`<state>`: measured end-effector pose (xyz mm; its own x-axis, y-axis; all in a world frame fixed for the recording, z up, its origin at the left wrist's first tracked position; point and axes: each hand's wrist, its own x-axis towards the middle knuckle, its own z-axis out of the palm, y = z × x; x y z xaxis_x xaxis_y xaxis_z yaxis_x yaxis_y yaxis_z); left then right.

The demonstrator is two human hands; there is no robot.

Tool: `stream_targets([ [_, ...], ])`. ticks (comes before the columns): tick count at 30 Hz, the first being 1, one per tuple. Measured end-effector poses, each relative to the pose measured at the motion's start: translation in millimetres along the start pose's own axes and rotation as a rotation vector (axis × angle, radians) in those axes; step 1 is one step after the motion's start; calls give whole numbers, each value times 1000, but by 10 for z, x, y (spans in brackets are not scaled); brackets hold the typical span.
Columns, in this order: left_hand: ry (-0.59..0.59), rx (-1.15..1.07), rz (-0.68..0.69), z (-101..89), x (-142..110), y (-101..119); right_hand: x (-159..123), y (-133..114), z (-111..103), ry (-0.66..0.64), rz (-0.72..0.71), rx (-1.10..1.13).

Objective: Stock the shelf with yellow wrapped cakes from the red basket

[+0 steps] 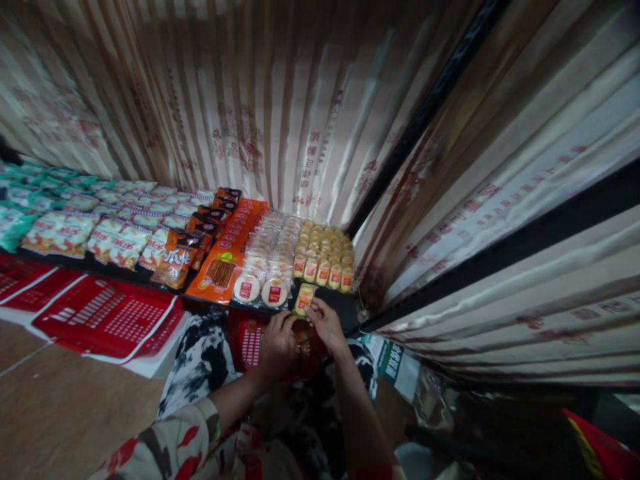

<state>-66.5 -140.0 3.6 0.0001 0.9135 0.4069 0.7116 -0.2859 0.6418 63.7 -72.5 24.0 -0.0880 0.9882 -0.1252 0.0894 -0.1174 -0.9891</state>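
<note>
A small yellow packaged cake [304, 298] with an orange-red label stands at the front edge of the black shelf [333, 301]. My right hand [327, 325] pinches its lower right side. Beside it, my left hand [277, 345] is closed, fingers curled near the packet's lower left corner; what they hold, if anything, is hidden. Rows of similar yellow cakes [323, 267] are lined up just behind. To their left stand clear packs of round pale cakes [260, 280] with red labels. Below my hands, a red basket [245, 343] sits between my knees, its contents mostly hidden.
Further left on the shelf are orange snack packs [215, 270], brown-orange bags [173, 257], white bags [117, 243] and green bags [17, 223]. Red baskets [107, 320] stand below. A pleated printed curtain [280, 133] hangs behind, with a dark slanted pole [425, 120] at right.
</note>
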Motion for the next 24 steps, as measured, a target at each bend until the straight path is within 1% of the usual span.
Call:
stream_targets([
  [5, -78, 162, 163, 4, 104, -7, 150, 29, -36, 36, -71, -146],
  [8, -123, 238, 212, 38, 184, 1, 230, 52, -42, 91, -123, -260],
  [13, -182, 317, 219, 76, 317, 5, 362, 106, -22, 150, -191, -411],
  [18, -219, 389, 230, 98, 433, -53, 496, 168, 4, 277, -256, -506],
  [22, -245, 416, 221, 103, 516, -83, 564, 172, 40, 285, -271, -579],
  [24, -255, 408, 215, 94, 550, -82, 584, 165, 63, 311, -268, -592],
])
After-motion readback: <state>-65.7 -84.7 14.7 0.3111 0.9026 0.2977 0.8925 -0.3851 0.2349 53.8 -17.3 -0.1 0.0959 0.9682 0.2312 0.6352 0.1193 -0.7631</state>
